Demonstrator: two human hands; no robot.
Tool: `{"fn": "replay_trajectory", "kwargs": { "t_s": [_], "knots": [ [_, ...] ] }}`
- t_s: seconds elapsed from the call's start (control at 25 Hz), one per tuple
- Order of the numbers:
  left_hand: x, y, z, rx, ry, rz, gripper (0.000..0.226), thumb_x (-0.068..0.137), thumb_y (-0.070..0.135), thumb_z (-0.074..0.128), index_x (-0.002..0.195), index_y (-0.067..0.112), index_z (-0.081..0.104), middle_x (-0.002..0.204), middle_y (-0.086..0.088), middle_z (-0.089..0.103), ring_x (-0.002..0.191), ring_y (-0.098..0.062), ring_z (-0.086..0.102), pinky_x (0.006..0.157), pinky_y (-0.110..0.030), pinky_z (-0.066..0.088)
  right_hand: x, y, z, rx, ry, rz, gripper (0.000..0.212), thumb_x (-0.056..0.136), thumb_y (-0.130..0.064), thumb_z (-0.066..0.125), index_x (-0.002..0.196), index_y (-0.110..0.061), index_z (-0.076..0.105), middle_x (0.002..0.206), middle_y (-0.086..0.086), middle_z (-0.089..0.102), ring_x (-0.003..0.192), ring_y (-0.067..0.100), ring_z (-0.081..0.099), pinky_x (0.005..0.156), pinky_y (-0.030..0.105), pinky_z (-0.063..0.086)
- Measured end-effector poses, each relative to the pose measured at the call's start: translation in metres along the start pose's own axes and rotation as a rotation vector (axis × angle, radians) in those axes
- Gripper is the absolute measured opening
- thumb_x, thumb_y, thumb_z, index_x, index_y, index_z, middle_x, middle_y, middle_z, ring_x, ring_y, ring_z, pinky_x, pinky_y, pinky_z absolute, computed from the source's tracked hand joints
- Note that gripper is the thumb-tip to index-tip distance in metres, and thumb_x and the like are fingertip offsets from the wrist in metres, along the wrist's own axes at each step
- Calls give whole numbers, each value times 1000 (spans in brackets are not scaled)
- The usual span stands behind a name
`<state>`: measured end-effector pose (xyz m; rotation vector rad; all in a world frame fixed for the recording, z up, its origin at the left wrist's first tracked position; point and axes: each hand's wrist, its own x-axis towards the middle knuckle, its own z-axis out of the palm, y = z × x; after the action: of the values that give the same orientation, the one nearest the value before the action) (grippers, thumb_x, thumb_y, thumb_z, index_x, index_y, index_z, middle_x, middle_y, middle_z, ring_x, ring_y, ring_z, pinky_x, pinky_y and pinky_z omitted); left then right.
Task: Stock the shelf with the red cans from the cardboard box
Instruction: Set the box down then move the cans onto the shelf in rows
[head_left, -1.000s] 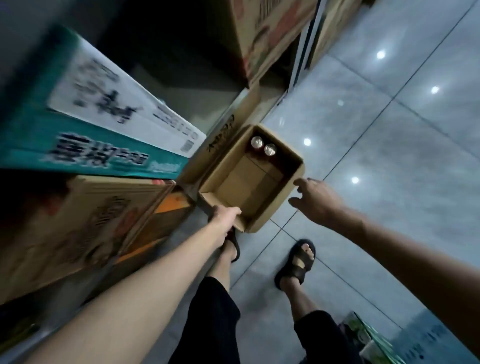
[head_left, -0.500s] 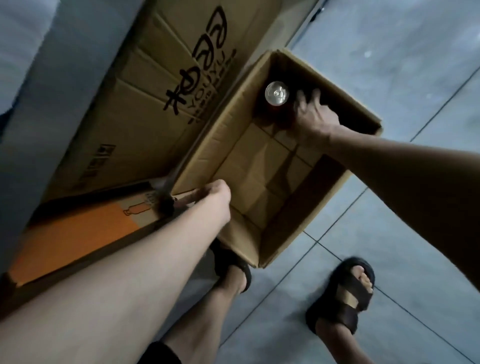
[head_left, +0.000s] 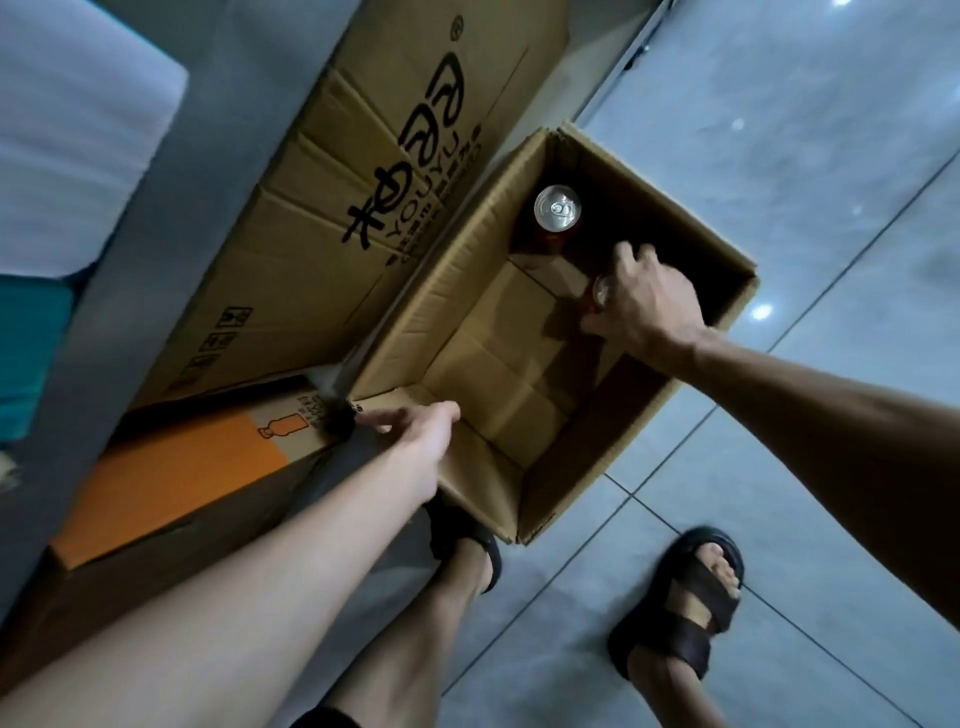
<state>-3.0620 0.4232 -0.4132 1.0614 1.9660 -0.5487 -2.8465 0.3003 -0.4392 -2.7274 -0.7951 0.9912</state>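
Now right grip (head_left: 644, 304) clenched round red can (head_left: 598, 291) inside cardboard box (head_left: 467, 291); left grip (head_left: 415, 428) flat on near rim. Likely full: heavy, rigid, smooth. Wrap mid-body, avoid lid.

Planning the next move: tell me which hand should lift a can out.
The right hand: inside the cardboard box, gripping a can. The left hand only rests on the near rim.

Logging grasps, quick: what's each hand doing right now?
Left hand: open, fingers resting on the box rim.
Right hand: closed round a can inside the box.
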Motion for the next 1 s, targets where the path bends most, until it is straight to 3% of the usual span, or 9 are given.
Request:
{"fn": "replay_trajectory", "kwargs": {
  "t_s": [0.12, 0.24, 0.32, 0.44, 0.52, 0.64, 0.76, 0.88, 1.0],
  "knots": [
    [-50, -12, -23, 103, -70, 221, 91, 86, 24, 66, 156, 17, 8, 157, -16, 26, 140, -33, 34, 115, -42, 30, -60, 0, -32, 406, -128, 75, 65, 66, -54, 71, 116, -16, 52, 104, 7, 61, 87, 25, 60, 68, 31, 48],
    [-142, -1, -49, 250, -352, 607, 107, 73, 10, 80, 155, 25, 13, 154, -5, 35, 140, -21, 37, 116, -37, 32, -126, -14, -92, 766, -266, 102, 50, 64, -51, 66, 102, -18, 59, 90, -2, 64, 78, 14, 60, 63, 30, 48],
    [-215, 8, -74, 383, -518, 804, 105, 58, 22, 88, 147, 25, 33, 137, 0, 54, 125, -15, 52, 106, -32, 44, -171, -29, -150, 911, -332, 54, 42, 65, -45, 66, 97, -18, 63, 80, -6, 62, 72, 9, 57, 62, 27, 42],
    [-313, 23, -127, 385, -569, 867, 78, 51, 39, 86, 121, 29, 53, 108, 7, 68, 101, -12, 65, 90, -27, 52, -234, -52, -253, 998, -361, -59, 39, 65, -37, 66, 99, -19, 66, 81, -8, 65, 71, 2, 60, 62, 17, 43],
    [-379, 30, -168, 310, -649, 872, 72, 51, 46, 86, 115, 28, 57, 105, 6, 70, 98, -11, 66, 88, -25, 53, -273, -68, -325, 1026, -363, -130, 42, 67, -33, 65, 107, -21, 68, 84, -10, 69, 70, -4, 63, 57, 8, 43],
    [-480, 30, -239, 133, -774, 915, 78, 48, 55, 87, 117, 29, 60, 109, 9, 71, 104, -5, 66, 88, -18, 52, -339, -102, -430, 996, -373, -222, 47, 71, -36, 63, 117, -26, 66, 97, -6, 72, 79, 2, 68, 60, 9, 47],
    [-562, 21, -304, -7, -764, 997, 71, 59, 50, 84, 124, 33, 58, 118, 8, 70, 111, -8, 66, 93, -24, 52, -393, -145, -518, 947, -363, -305, 54, 71, -50, 65, 122, -30, 61, 104, 1, 69, 75, 1, 67, 56, 10, 47],
    [-622, -5, -364, -165, -637, 1003, 67, 57, 49, 80, 119, 34, 58, 109, 8, 71, 100, -7, 69, 72, -16, 54, -446, -196, -567, 913, -378, -346, 68, 65, -64, 71, 123, -30, 57, 110, 2, 67, 81, 7, 67, 58, 14, 48],
    [-658, -33, -416, -288, -491, 1060, 57, 61, 46, 81, 111, 46, 54, 104, 20, 70, 96, 4, 67, 70, -10, 53, -493, -247, -587, 922, -409, -407, 64, 68, -55, 81, 121, -32, 54, 108, -6, 70, 86, 5, 71, 64, 15, 54]
  ]
}}
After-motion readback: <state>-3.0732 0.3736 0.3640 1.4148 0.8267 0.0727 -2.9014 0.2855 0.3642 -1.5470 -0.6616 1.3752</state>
